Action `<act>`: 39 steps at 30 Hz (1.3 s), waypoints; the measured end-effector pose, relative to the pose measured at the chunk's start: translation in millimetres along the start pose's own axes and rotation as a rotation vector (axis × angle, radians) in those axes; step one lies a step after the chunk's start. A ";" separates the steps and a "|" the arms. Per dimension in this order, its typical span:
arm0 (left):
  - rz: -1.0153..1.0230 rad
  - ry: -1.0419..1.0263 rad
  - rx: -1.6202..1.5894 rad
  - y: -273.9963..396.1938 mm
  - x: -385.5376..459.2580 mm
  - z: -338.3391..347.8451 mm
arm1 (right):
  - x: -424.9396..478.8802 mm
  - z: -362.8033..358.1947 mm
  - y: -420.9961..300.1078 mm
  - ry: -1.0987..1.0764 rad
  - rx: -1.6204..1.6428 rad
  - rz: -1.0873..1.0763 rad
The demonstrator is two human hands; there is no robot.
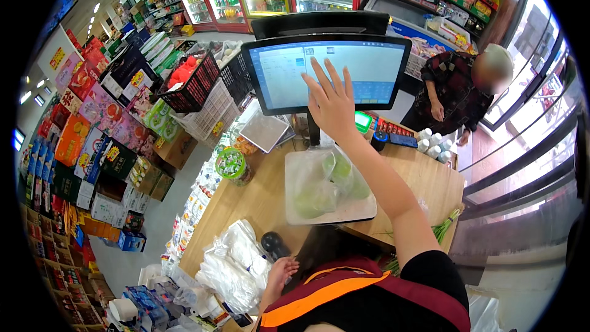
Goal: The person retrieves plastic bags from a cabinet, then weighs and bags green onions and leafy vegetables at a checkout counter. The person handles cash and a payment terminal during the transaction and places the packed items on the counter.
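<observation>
My right hand (331, 106) reaches over the counter to a touchscreen monitor (281, 80), fingers spread in front of the lit display. Beneath that forearm, a clear plastic bag of pale green produce (318, 193) rests on a white weighing scale (295, 170). My left hand (282, 269) is low, near the counter's front edge, its fingers loosely bent and nothing seen in its grasp. Close by it lie a black handheld device (273, 243), likely a barcode scanner, and a pile of white plastic bags (237, 265).
A tub of wrapped sweets (232, 166) stands left on the wooden counter (258, 198). White bottles (434, 143), a phone (402, 140) and green stalks (447, 223) are at right. Behind the counter's far side stands a person (449, 87). Crates (191, 83) flank the monitor.
</observation>
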State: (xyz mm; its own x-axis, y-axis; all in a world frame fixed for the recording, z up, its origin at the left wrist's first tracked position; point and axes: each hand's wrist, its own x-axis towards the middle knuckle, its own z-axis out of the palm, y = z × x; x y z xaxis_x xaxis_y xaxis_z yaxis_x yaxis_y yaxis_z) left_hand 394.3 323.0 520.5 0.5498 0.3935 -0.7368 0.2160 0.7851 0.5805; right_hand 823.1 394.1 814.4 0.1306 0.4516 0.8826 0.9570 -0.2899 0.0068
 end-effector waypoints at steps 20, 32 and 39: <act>0.003 -0.021 0.051 -0.4 -21.4 -27.1 | -140.9 -55.3 -34.4 -0.330 0.183 0.106; -0.111 -0.221 0.218 -5.0 -0.4 -69.6 | -341.8 -227.3 -39.8 -0.376 -0.114 0.749; 0.003 -0.389 0.311 19.8 8.1 -24.0 | -390.7 -303.1 -70.1 -0.394 -0.193 0.822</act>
State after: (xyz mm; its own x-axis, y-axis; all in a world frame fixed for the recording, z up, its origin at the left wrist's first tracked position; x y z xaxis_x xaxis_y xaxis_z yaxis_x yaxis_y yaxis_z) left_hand 383.8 353.2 517.7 0.7982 0.1416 -0.5856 0.4118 0.5811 0.7019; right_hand 626.5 -17.8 611.6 0.8606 0.2853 0.4219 0.4696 -0.7652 -0.4405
